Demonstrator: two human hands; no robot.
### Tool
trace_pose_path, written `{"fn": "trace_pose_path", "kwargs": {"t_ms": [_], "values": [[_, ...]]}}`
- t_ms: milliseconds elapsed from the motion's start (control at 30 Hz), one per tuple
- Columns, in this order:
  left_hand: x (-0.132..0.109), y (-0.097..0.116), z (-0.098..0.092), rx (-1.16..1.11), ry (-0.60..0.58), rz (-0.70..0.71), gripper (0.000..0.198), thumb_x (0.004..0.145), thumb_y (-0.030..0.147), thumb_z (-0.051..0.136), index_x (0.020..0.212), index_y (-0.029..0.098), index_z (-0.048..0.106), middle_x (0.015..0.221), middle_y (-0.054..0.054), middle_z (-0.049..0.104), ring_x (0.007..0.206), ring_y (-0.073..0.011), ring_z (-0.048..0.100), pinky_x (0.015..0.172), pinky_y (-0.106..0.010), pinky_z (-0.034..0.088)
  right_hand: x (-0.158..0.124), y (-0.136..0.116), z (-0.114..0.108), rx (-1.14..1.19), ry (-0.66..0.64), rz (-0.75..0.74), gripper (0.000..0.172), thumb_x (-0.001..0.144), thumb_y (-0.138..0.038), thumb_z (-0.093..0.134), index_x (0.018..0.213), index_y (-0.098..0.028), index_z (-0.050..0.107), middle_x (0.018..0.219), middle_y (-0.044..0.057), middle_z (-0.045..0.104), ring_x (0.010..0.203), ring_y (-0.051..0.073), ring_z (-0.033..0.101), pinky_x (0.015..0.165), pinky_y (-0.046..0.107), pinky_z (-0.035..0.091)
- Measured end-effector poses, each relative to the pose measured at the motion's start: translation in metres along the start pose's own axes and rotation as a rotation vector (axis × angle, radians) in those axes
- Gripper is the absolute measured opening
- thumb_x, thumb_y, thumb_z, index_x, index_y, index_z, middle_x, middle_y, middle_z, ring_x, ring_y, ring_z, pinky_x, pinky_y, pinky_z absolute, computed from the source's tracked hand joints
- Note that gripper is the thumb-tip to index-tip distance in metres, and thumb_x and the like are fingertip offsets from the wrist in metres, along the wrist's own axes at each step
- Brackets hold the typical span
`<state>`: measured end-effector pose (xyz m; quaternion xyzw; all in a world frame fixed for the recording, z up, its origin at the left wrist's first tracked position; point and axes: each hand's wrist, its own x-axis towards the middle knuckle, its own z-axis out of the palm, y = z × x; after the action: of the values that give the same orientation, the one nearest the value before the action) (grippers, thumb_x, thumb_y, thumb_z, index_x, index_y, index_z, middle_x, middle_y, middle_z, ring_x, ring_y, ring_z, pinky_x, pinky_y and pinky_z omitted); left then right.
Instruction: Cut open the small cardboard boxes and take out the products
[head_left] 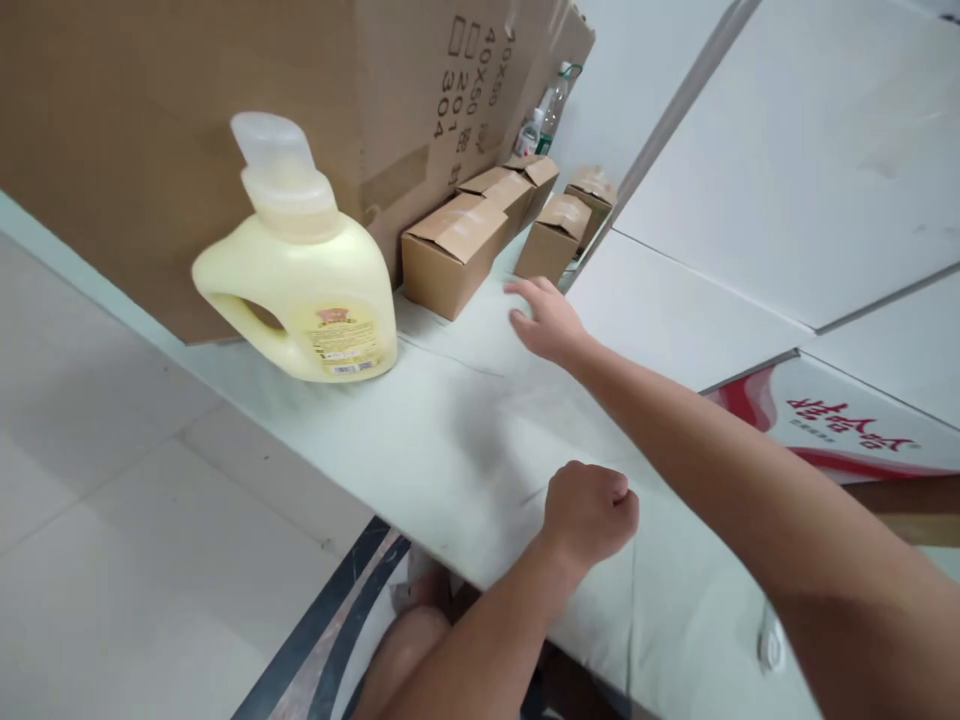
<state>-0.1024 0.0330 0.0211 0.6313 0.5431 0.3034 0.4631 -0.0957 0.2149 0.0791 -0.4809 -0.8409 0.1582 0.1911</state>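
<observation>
My left hand [589, 513] is a closed fist just above the pale green tabletop [442, 450], and nothing shows sticking out of it. Farther forward, my right hand [547, 320] reaches across the table with thumb and fingers apart and holds nothing. Its fingertips are near two small brown cardboard boxes, the closer of which [553, 238] has its top flaps folded over. Left of that hand stands another small carton [454, 255], at the front of a row. A pale yellow jug [300, 290] with a translucent cap is upright near the table's left edge.
A large printed cardboard box [300, 90] stands behind the jug. Clear plastic bottles [553, 105] are at the far end. White panels [825, 170] border the right side, with a red-and-white box [832, 420] below. A small white object [771, 645] lies near my right forearm.
</observation>
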Motion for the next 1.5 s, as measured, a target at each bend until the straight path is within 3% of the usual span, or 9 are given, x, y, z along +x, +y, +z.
{"fn": "trace_pose_path", "kwargs": {"t_ms": [200, 333, 533, 700, 933, 1033, 1267, 1400, 1500], "values": [[0.003, -0.011, -0.02, 0.06, 0.006, -0.065, 0.019, 0.078, 0.026, 0.056, 0.059, 0.023, 0.056, 0.057, -0.003, 0.042, 0.064, -0.0176, 0.04, 0.059, -0.033, 0.027, 0.087, -0.1, 0.063, -0.227, -0.034, -0.108, 0.057, 0.092, -0.033, 0.052, 0.149, -0.026, 0.053, 0.157, 0.014, 0.045, 0.14, 0.042, 0.044, 0.111, 0.069, 0.041], [0.002, -0.015, -0.026, 0.095, -0.026, -0.047, 0.02, 0.081, 0.03, 0.058, 0.063, 0.024, 0.061, 0.063, -0.006, 0.054, 0.072, -0.0207, 0.05, 0.059, -0.034, 0.032, 0.101, -0.104, 0.083, -0.221, 0.009, -0.082, 0.06, 0.092, -0.035, 0.054, 0.149, -0.018, 0.05, 0.161, 0.02, 0.036, 0.145, 0.049, 0.033, 0.11, 0.08, 0.029], [-0.002, -0.015, -0.037, -0.067, 0.114, -0.066, 0.039, 0.075, 0.016, 0.054, 0.051, 0.021, 0.024, 0.05, 0.003, 0.023, 0.054, -0.0121, 0.019, 0.054, -0.033, 0.02, 0.083, -0.07, 0.063, -0.336, -0.017, -0.037, 0.068, 0.088, -0.03, 0.058, 0.152, -0.01, 0.044, 0.169, 0.023, 0.025, 0.152, 0.045, 0.028, 0.115, 0.071, 0.029], [-0.003, -0.02, -0.04, -0.302, 0.636, 0.252, 0.042, 0.078, 0.015, 0.051, 0.052, 0.02, 0.018, 0.05, 0.006, 0.013, 0.049, -0.0087, 0.016, 0.05, -0.031, 0.016, -0.005, -0.003, 0.017, -0.461, 0.09, -0.243, 0.057, 0.09, -0.022, 0.051, 0.146, -0.011, 0.05, 0.166, 0.021, 0.037, 0.147, 0.037, 0.045, 0.117, 0.06, 0.035], [0.004, -0.021, -0.051, -0.391, 1.022, 0.363, 0.048, 0.083, 0.013, 0.056, 0.057, 0.02, 0.016, 0.052, 0.007, 0.013, 0.049, -0.0085, 0.015, 0.05, -0.029, 0.015, -0.25, 0.106, -0.03, -0.254, 0.447, -0.141, 0.041, 0.095, -0.025, 0.048, 0.131, -0.024, 0.066, 0.154, 0.014, 0.054, 0.14, 0.033, 0.055, 0.111, 0.051, 0.048], [0.02, -0.02, -0.041, -0.447, 0.9, 0.357, 0.036, 0.084, 0.027, 0.063, 0.062, 0.021, 0.035, 0.061, 0.005, 0.034, 0.059, -0.0113, 0.036, 0.059, -0.027, 0.032, -0.33, 0.132, -0.036, -0.08, 0.546, 0.072, 0.042, 0.098, -0.03, 0.043, 0.131, -0.026, 0.068, 0.154, 0.011, 0.053, 0.143, 0.034, 0.051, 0.112, 0.056, 0.047], [0.038, -0.002, 0.003, -0.482, -0.045, 0.36, 0.056, 0.08, 0.055, 0.072, 0.129, 0.031, 0.061, 0.134, -0.007, 0.061, 0.12, -0.0294, 0.058, 0.1, -0.041, 0.049, -0.374, 0.135, -0.029, 0.181, 0.778, 0.304, 0.043, 0.096, -0.032, 0.04, 0.126, -0.025, 0.069, 0.14, 0.012, 0.065, 0.136, 0.032, 0.057, 0.11, 0.057, 0.048], [0.046, 0.007, 0.018, -0.582, -0.033, 0.248, 0.053, 0.066, 0.043, 0.08, 0.117, 0.03, 0.07, 0.137, -0.004, 0.061, 0.122, -0.0296, 0.057, 0.099, -0.037, 0.05, -0.382, 0.149, -0.038, 0.218, 0.837, 0.616, 0.046, 0.094, -0.038, 0.044, 0.132, -0.022, 0.065, 0.124, 0.014, 0.071, 0.113, 0.027, 0.068, 0.096, 0.047, 0.055], [0.05, 0.013, 0.026, -0.65, 0.014, 0.182, 0.047, 0.058, 0.033, 0.077, 0.104, 0.029, 0.073, 0.133, -0.002, 0.062, 0.123, -0.0281, 0.055, 0.096, -0.033, 0.05, -0.397, 0.159, -0.044, -0.009, 0.607, 0.898, 0.053, 0.088, -0.044, 0.054, 0.131, -0.017, 0.067, 0.107, 0.016, 0.07, 0.097, 0.029, 0.066, 0.086, 0.044, 0.054]]}}
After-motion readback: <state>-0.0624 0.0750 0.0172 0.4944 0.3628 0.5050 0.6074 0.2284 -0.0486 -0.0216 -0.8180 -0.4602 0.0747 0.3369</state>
